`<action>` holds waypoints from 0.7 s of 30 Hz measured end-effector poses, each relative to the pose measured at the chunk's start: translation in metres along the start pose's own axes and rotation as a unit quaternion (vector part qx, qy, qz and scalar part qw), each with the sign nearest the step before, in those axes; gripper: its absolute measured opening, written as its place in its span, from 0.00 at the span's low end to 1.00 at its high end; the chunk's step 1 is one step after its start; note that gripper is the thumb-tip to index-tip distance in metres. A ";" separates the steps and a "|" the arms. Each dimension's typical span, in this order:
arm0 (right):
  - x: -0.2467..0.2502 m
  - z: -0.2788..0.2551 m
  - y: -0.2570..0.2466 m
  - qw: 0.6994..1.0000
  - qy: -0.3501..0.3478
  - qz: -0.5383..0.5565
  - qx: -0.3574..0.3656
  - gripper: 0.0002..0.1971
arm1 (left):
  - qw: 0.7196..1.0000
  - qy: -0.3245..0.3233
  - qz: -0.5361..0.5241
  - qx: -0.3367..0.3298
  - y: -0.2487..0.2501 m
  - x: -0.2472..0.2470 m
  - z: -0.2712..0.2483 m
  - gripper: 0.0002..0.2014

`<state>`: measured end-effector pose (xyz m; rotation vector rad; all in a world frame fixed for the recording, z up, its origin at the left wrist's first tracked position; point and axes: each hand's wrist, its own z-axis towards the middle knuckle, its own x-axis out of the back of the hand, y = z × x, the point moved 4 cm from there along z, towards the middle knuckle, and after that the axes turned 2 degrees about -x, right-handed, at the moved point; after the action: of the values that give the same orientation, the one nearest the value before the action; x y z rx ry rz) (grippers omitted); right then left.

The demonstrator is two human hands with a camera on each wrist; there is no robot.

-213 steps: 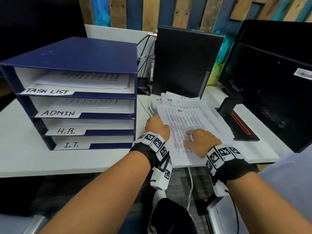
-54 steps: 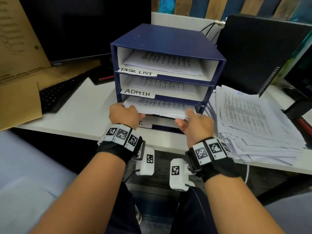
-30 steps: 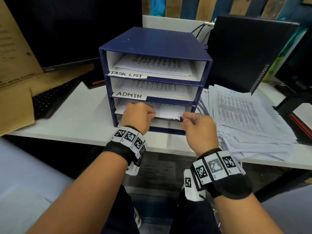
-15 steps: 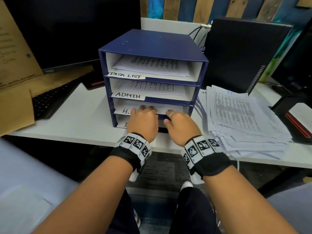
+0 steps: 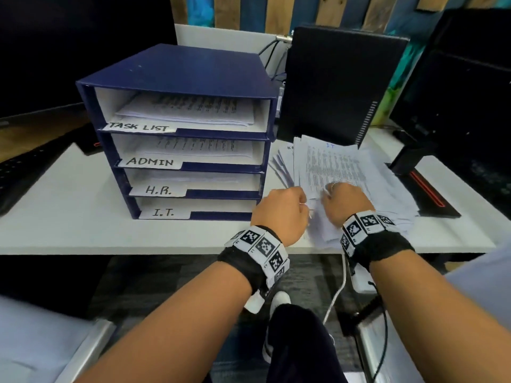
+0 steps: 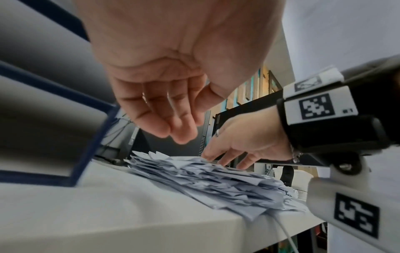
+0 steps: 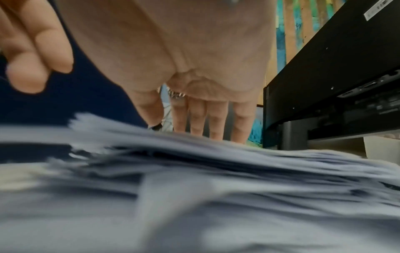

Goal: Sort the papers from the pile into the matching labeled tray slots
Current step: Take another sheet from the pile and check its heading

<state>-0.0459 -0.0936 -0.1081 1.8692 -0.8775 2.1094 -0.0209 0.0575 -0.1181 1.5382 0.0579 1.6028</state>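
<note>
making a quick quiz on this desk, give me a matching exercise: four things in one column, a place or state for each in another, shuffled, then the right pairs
1. TASK LIST slot
2. I.T. slot
3. paper pile
4. right hand

a. bottom of the tray
b. lying on the desk, right of the tray
c. top of the tray
d. fingers resting on the top sheet

Pairs: 1-c, 2-a, 3-b, 4-d

White counter (image 5: 69,217) carries the equipment. A black desktop computer tower (image 5: 340,87) stands upright at the rear, cables (image 5: 272,55) running behind it. A black monitor (image 5: 467,106) occupies the right side on a black stand base with a red stripe (image 5: 425,189). A black keyboard (image 5: 19,172) lies at the left edge. Painted wooden slat wall (image 5: 304,9) behind. A white cable (image 5: 336,294) hangs below the counter edge.
</note>
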 end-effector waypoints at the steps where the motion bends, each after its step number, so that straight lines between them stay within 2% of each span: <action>1: -0.003 0.002 0.007 1.000 -0.023 -0.020 -0.002 0.14 | 1.000 -0.009 -0.014 0.005 0.002 -0.007 0.006 0.15; 3: -0.002 0.002 0.019 0.998 -0.030 -0.051 -0.008 0.14 | 0.999 -0.025 -0.025 0.007 0.006 -0.019 0.021 0.19; 5: 0.005 0.000 0.027 0.997 0.012 -0.071 0.001 0.14 | 0.999 -0.027 -0.022 0.018 0.006 -0.027 0.036 0.21; 8: 0.015 0.003 0.037 0.998 0.044 -0.051 -0.002 0.16 | 0.997 -0.035 -0.032 0.067 0.004 -0.034 0.058 0.17; 11: 0.015 0.015 0.050 0.999 -0.001 -0.042 0.004 0.18 | 0.993 -0.060 -0.033 0.092 0.007 -0.041 0.072 0.07; 14: 0.010 0.022 0.060 0.998 -0.044 -0.052 0.008 0.16 | 0.992 -0.064 -0.039 0.100 0.011 -0.043 0.085 0.10; 17: 0.009 0.025 0.061 0.997 -0.025 -0.074 0.020 0.15 | 0.984 -0.047 -0.088 0.145 0.011 -0.044 0.099 0.11; 21: 0.011 0.022 0.061 0.998 -0.006 -0.067 0.015 0.15 | 0.982 -0.036 -0.082 0.169 0.012 -0.047 0.109 0.09</action>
<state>-0.0604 -0.1577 -0.1157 1.9018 -0.7038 2.0441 0.0549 -0.0350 -0.1232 1.7961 0.4250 1.4576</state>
